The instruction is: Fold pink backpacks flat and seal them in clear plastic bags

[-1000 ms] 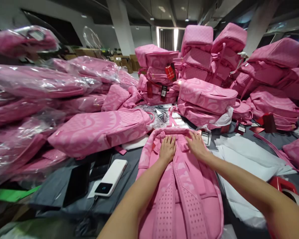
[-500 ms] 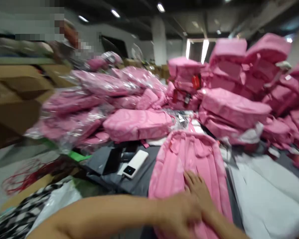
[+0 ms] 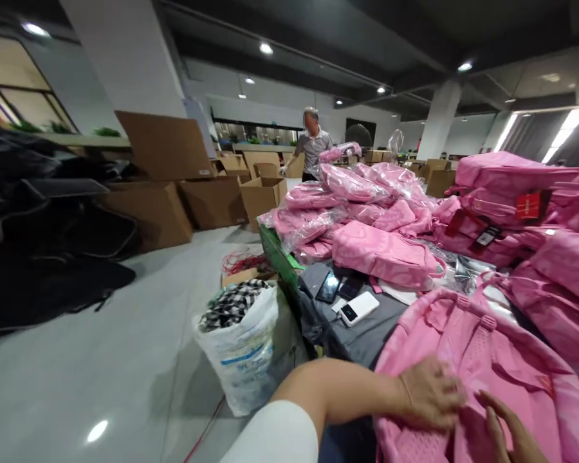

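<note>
A pink backpack lies on the table at lower right, its back panel and shoulder straps facing up. My left hand comes in from the left, its slightly blurred fingers bent and closed on a backpack strap. Just right of it, my right hand rests against the back panel with its fingers stretched and apart; the picture's lower edge cuts it off. Beyond the left hand, a white power bank and dark phones lie on grey cloth.
Another pink backpack lies behind, before bagged pink backpacks. More pink backpacks are piled at right. A white sack stands on the floor at left. Cardboard boxes and a person are farther back.
The view has swung left, bringing the floor, boxes and a standing person into sight. My hands, crossed over the backpack before, are now side by side on it.
</note>
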A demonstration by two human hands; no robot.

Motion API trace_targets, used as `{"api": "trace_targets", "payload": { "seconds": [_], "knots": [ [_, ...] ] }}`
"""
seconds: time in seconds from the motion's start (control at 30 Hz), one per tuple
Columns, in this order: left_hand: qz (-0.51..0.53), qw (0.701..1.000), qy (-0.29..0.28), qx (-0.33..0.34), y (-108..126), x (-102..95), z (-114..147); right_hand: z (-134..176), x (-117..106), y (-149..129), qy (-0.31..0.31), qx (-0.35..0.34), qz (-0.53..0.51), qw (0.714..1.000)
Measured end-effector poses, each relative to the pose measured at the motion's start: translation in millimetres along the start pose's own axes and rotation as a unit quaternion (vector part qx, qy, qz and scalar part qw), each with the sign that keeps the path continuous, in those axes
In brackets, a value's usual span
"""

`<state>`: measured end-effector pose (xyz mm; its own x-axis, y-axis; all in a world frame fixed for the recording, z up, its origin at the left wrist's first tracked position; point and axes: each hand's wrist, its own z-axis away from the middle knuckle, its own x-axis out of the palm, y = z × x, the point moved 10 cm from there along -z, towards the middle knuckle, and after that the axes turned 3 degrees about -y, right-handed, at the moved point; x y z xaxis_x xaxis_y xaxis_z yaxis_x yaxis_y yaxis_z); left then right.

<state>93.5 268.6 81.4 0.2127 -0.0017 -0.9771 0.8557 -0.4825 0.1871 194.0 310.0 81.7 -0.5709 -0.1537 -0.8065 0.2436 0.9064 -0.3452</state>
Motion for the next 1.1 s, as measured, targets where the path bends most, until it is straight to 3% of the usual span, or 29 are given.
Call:
{"api": "trace_targets", "payload": {
  "seconds": [0.07,0.1,0.13,0.17,0.23,0.43,0.53,0.63,0.7,0.77,0.83,0.9,1.0,1.1],
  "knots": [
    [0.006,0.996,-0.012,-0.084,-26,-13.1,-3,-7,-27,-45,0.012,-0.028,-0.006,1.000],
    [0.023,0.994,-0.020,-0.103,-34,-14.5,-4,-10,-23,-81,-0.035,-0.101,-0.021,0.994],
    [0.044,0.992,-0.024,-0.113,-40,-13.3,-5,-8,-4,-115,-0.136,-0.178,-0.023,0.974],
    [0.063,0.991,-0.026,-0.116,-44,-10.1,-5,-7,14,-132,-0.211,-0.197,-0.022,0.957],
    [0.094,0.988,-0.025,-0.122,-50,-0.9,-4,-7,41,-149,-0.276,-0.225,-0.043,0.933],
    [0.134,0.983,0.023,-0.125,-52,1.1,1,-7,65,-131,-0.187,-0.201,-0.017,0.961],
    [0.146,0.983,0.034,-0.105,-35,2.4,13,6,52,-148,-0.133,-0.166,0.041,0.976],
    [0.150,0.986,0.010,-0.078,-8,19.1,33,13,37,-160,-0.106,-0.144,0.073,0.981],
    [0.151,0.986,-0.018,-0.069,5,28.8,42,1,21,-144,-0.086,-0.117,0.096,0.985],
    [0.161,0.984,-0.028,-0.070,8,23.3,39,-23,-7,-98,-0.039,-0.012,0.149,0.988],
    [0.187,0.978,0.005,-0.088,-1,-0.1,24,-42,-28,-38,-0.040,0.144,0.215,0.965],
    [0.209,0.969,0.063,-0.114,-17,-28.9,1,-55,-32,5,-0.101,0.224,0.245,0.938],
    [0.202,0.965,0.088,-0.139,-40,-43.5,-30,-78,-26,36,-0.185,0.233,0.242,0.923],
    [0.193,0.968,0.047,-0.154,-54,-21.4,-43,-113,-36,63,-0.207,0.245,0.243,0.915]
  ]
}}
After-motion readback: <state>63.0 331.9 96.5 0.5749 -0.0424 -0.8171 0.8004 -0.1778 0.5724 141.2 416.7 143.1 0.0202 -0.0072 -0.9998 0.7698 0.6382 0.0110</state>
